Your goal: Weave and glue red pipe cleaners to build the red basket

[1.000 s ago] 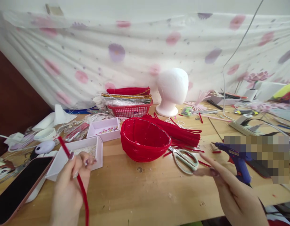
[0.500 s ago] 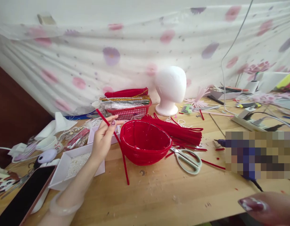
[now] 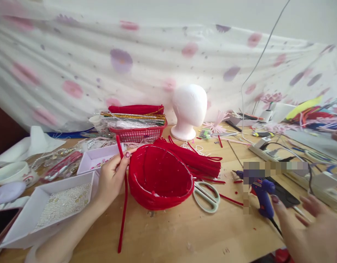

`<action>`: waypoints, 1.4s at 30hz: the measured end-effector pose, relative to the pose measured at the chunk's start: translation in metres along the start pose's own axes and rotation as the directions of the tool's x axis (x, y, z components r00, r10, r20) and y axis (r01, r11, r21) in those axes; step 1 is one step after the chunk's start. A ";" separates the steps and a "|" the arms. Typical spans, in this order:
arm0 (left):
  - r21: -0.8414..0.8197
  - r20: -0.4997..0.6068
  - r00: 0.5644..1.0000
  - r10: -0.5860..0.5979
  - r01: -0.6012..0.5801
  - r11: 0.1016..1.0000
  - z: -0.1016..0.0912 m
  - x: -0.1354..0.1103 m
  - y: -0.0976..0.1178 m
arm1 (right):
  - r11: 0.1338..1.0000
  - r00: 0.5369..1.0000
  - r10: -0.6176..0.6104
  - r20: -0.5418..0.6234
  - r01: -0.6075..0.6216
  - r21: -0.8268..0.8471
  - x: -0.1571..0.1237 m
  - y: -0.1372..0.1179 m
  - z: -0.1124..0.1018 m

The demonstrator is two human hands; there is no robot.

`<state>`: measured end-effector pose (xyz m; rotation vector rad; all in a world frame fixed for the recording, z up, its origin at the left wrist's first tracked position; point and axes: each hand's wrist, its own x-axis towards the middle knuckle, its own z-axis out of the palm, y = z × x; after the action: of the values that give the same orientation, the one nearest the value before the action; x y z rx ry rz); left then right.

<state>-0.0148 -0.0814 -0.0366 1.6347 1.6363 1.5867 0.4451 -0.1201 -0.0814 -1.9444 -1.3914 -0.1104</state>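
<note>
My left hand (image 3: 113, 175) pinches a red pipe cleaner (image 3: 123, 215), which hangs down past the thumb with a short end sticking up. Its fingertips reach the left rim of a red fuzzy bowl-shaped piece (image 3: 163, 175). The bowl's opening leans towards me, and a pale line runs along its rim. My right hand (image 3: 313, 226) is open at the lower right, fingers spread, beside the handle of a blue glue gun (image 3: 264, 193); whether the thumb touches it I cannot tell. Green-handled scissors (image 3: 206, 199) and a bundle of red pipe cleaners (image 3: 197, 162) lie right of the bowl.
A white foam head (image 3: 188, 109) stands at the back beside a red basket (image 3: 138, 134) of craft stems. White trays, one with beads (image 3: 65, 202), sit on the left. A power strip (image 3: 269, 155) with cables lies at the right. A hand shows at the far right edge.
My right hand has moved up from the lower edge to the glue gun, its fingers spreading. The bowl now tips more towards me. The pipe cleaner hangs straighter. The view has shifted right.
</note>
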 end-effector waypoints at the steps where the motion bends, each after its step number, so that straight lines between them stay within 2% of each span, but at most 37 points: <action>1: 0.008 0.007 1.000 0.021 -0.021 1.000 0.001 -0.001 0.002 | 0.996 0.996 0.075 0.055 -0.072 -0.052 0.004 0.001 0.005; 3: 0.019 0.017 0.997 0.070 -0.071 0.997 0.003 -0.002 0.007 | 0.985 0.982 0.149 0.115 -0.138 -0.102 0.013 0.000 0.017; 6: 0.027 0.036 0.989 0.143 -0.144 0.989 0.005 -0.004 0.009 | 0.989 0.987 0.133 0.086 -0.127 -0.075 0.024 -0.007 0.034; 9: 0.011 0.083 0.973 0.213 -0.215 0.977 0.006 -0.007 0.007 | 0.988 0.983 0.152 0.104 -0.148 -0.051 0.034 -0.016 0.041; 13: 0.065 0.064 0.960 0.273 -0.277 0.959 0.006 -0.013 0.004 | 0.976 0.968 0.216 0.129 -0.217 -0.004 0.037 -0.029 0.033; 15: 0.134 0.031 0.946 0.321 -0.323 0.937 0.007 -0.016 0.005 | 0.965 0.958 0.252 0.141 -0.259 0.036 0.030 -0.039 0.024; 17: 0.172 0.011 0.919 0.394 -0.390 0.905 0.008 -0.019 0.008 | 0.951 0.952 0.243 0.184 -0.271 0.146 0.017 -0.054 0.012; 19: 0.156 0.009 0.898 0.440 -0.436 0.886 0.010 -0.021 0.012 | 0.925 0.964 0.142 0.223 -0.210 0.317 -0.001 -0.076 -0.003; 21: 0.131 0.028 0.891 0.453 -0.453 0.882 0.011 -0.023 0.014 | 0.891 0.982 -0.064 0.180 -0.025 0.453 -0.021 -0.104 -0.018; 22: 0.133 0.040 0.890 0.453 -0.455 0.881 0.011 -0.023 0.015 | 0.859 0.963 -0.201 0.179 0.086 0.505 -0.030 -0.120 -0.025; 23: 0.142 0.049 0.888 0.456 -0.458 0.877 0.011 -0.024 0.016 | 0.821 0.923 -0.327 0.201 0.172 0.545 -0.039 -0.135 -0.031; 25: 0.161 0.055 0.885 0.462 -0.464 0.871 0.011 -0.024 0.017 | 0.723 0.849 -0.487 0.205 0.259 0.641 -0.050 -0.161 -0.038; 27: 0.157 0.063 0.889 0.453 -0.457 0.876 0.011 -0.024 0.017 | 0.651 0.785 -0.595 0.174 0.343 0.677 -0.054 -0.177 -0.040; 29: 0.144 0.081 0.892 0.444 -0.451 0.881 0.011 -0.025 0.017 | 0.618 0.704 -0.684 0.194 0.418 0.666 -0.053 -0.184 -0.040; 31: 0.144 0.088 0.891 0.446 -0.454 0.879 0.012 -0.026 0.018 | 0.631 0.651 -0.717 0.249 0.455 0.629 -0.050 -0.185 -0.039; 32: 0.147 0.089 0.887 0.453 -0.461 0.875 0.012 -0.026 0.018 | 0.645 0.645 -0.716 0.268 0.463 0.608 -0.048 -0.185 -0.039; 36: 0.145 0.122 0.892 0.435 -0.450 0.881 0.014 -0.029 0.021 | 0.693 0.686 -0.671 0.279 0.448 0.564 -0.048 -0.185 -0.039; 39: 0.116 0.155 0.909 0.386 -0.405 0.907 0.014 -0.031 0.024 | 0.697 0.677 -0.674 0.296 0.450 0.558 -0.047 -0.189 -0.038; 42: 0.090 0.165 0.917 0.363 -0.381 0.920 0.014 -0.031 0.025 | 0.660 0.653 -0.712 0.259 0.496 0.565 -0.043 -0.197 -0.038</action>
<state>0.0172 -0.1091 -0.0342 2.1784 1.4309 1.5098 0.2725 -0.1475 0.0269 -1.0511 -2.1529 0.3603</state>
